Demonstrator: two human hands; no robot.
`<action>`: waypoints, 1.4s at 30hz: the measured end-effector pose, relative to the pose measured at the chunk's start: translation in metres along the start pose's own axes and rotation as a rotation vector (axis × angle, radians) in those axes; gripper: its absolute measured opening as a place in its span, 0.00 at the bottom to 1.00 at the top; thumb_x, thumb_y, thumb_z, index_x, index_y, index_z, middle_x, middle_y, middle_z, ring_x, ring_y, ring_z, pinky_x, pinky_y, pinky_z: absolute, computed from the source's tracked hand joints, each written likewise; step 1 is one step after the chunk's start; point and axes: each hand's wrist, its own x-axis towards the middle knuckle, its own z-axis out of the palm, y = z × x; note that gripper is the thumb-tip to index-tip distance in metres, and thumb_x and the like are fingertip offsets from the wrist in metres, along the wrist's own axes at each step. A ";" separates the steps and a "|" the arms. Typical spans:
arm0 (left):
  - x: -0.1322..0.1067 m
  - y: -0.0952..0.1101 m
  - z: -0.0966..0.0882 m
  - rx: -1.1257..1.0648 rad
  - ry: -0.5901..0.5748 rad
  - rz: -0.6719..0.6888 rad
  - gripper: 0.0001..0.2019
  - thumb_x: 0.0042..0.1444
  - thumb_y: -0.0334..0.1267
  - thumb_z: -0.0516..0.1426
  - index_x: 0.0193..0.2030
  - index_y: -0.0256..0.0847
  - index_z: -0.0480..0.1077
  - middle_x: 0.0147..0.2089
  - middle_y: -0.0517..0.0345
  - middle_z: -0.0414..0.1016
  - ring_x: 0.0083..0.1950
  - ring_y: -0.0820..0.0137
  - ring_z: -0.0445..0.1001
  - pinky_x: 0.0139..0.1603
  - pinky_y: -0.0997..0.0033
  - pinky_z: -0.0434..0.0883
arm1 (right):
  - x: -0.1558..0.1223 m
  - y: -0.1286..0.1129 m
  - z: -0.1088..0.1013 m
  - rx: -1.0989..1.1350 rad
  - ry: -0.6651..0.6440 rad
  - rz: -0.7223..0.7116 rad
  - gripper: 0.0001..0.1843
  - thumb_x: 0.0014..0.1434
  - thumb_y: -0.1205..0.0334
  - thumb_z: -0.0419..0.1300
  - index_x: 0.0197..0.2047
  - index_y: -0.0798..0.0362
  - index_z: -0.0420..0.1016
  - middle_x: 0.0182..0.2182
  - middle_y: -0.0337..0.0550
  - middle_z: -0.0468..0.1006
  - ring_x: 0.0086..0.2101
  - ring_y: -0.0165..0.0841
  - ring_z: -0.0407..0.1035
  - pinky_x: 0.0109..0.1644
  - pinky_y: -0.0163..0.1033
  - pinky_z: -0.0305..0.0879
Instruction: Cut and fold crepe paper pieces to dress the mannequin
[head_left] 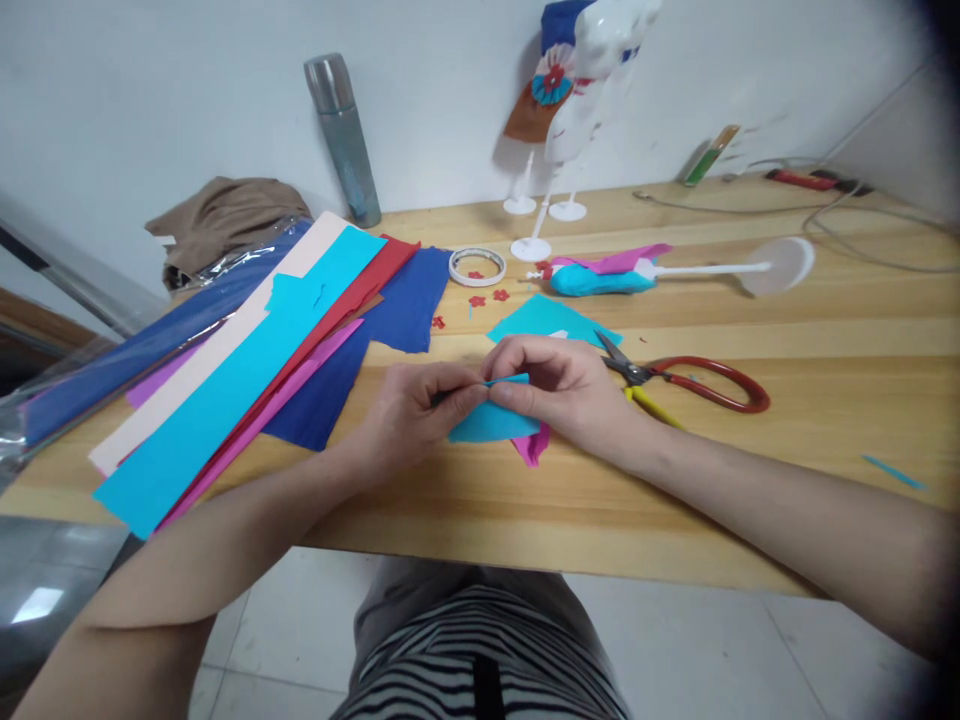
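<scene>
Both my hands meet over the middle of the wooden table [675, 520]. My left hand [416, 415] pinches the left end of a small cyan crepe paper piece [491, 420]. My right hand [566, 385] is closed on its upper right edge, and a magenta scrap [531, 447] sticks out beneath that hand. Another cyan paper sheet [544, 318] lies flat just behind my hands. Red-handled scissors [694, 383] lie just right of my right hand.
Long crepe paper sheets [247, 370] in blue, cyan, red, pink and cream fan out at the left. A tape roll [477, 266], small red paper flowers [486, 298], a lying doll stand wrapped in paper [637, 273], upright dressed figures [577, 90], a steel flask [343, 140] and cables [847, 225] sit behind.
</scene>
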 end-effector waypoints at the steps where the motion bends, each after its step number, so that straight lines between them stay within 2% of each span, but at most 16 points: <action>1: 0.000 0.000 0.000 0.008 -0.002 0.001 0.17 0.60 0.46 0.60 0.22 0.39 0.73 0.22 0.61 0.63 0.26 0.73 0.59 0.27 0.71 0.57 | 0.000 0.000 0.000 0.014 -0.003 0.004 0.17 0.53 0.46 0.72 0.26 0.47 0.74 0.25 0.38 0.74 0.29 0.34 0.68 0.34 0.42 0.68; 5: 0.003 -0.004 -0.002 -0.015 0.012 -0.007 0.17 0.59 0.47 0.61 0.23 0.39 0.74 0.22 0.60 0.65 0.26 0.73 0.61 0.26 0.72 0.58 | 0.001 0.003 0.001 0.110 0.039 0.053 0.17 0.53 0.45 0.72 0.27 0.47 0.76 0.26 0.38 0.74 0.27 0.33 0.67 0.31 0.42 0.68; 11: 0.011 -0.011 -0.008 -0.115 0.090 -0.073 0.16 0.54 0.47 0.64 0.23 0.39 0.76 0.22 0.60 0.69 0.26 0.73 0.64 0.27 0.73 0.64 | 0.003 0.007 -0.002 0.177 0.155 0.068 0.14 0.52 0.49 0.72 0.27 0.47 0.77 0.28 0.39 0.78 0.29 0.35 0.70 0.35 0.44 0.70; 16: 0.013 -0.011 -0.010 -0.259 0.114 -0.168 0.15 0.49 0.50 0.68 0.24 0.39 0.78 0.23 0.60 0.72 0.26 0.73 0.68 0.29 0.73 0.69 | 0.006 0.010 -0.004 0.285 0.190 0.102 0.11 0.47 0.50 0.75 0.25 0.46 0.81 0.27 0.38 0.80 0.30 0.34 0.70 0.36 0.42 0.70; 21: 0.015 -0.013 -0.010 -0.305 0.138 -0.198 0.17 0.47 0.51 0.69 0.23 0.38 0.78 0.22 0.61 0.70 0.25 0.75 0.66 0.28 0.74 0.69 | 0.007 0.014 -0.004 0.304 0.203 0.133 0.13 0.47 0.49 0.76 0.25 0.46 0.82 0.26 0.38 0.80 0.29 0.33 0.70 0.35 0.41 0.69; 27: 0.016 -0.015 -0.010 -0.324 0.131 -0.207 0.17 0.47 0.51 0.69 0.25 0.37 0.78 0.23 0.61 0.71 0.25 0.75 0.68 0.28 0.75 0.70 | 0.005 0.012 -0.006 0.303 0.139 0.135 0.21 0.51 0.39 0.71 0.26 0.48 0.78 0.24 0.38 0.76 0.27 0.34 0.68 0.34 0.43 0.69; 31: 0.016 -0.018 -0.009 -0.365 0.149 -0.234 0.17 0.45 0.50 0.70 0.26 0.36 0.78 0.23 0.61 0.72 0.25 0.76 0.68 0.28 0.75 0.70 | 0.004 0.009 -0.003 0.269 0.101 0.185 0.20 0.47 0.44 0.75 0.29 0.49 0.76 0.27 0.38 0.77 0.28 0.33 0.69 0.34 0.42 0.68; 35: 0.017 -0.018 -0.008 -0.378 0.153 -0.253 0.17 0.44 0.51 0.71 0.26 0.37 0.77 0.23 0.61 0.73 0.25 0.76 0.69 0.27 0.75 0.71 | 0.004 0.009 -0.002 0.232 0.139 0.229 0.21 0.47 0.48 0.76 0.23 0.49 0.70 0.22 0.37 0.72 0.25 0.32 0.67 0.31 0.41 0.65; 39: 0.018 -0.017 -0.010 -0.374 0.174 -0.254 0.19 0.44 0.51 0.71 0.23 0.37 0.75 0.22 0.60 0.74 0.23 0.75 0.71 0.27 0.75 0.71 | 0.007 0.009 -0.004 0.245 0.182 0.222 0.22 0.45 0.47 0.77 0.23 0.48 0.70 0.22 0.37 0.72 0.24 0.32 0.66 0.30 0.42 0.65; 42: 0.020 -0.019 -0.014 -0.393 0.233 -0.234 0.22 0.47 0.55 0.70 0.23 0.37 0.74 0.21 0.58 0.75 0.22 0.75 0.71 0.26 0.75 0.71 | 0.009 0.013 -0.005 0.233 0.256 0.179 0.22 0.45 0.47 0.77 0.23 0.48 0.70 0.21 0.35 0.70 0.22 0.31 0.64 0.28 0.41 0.63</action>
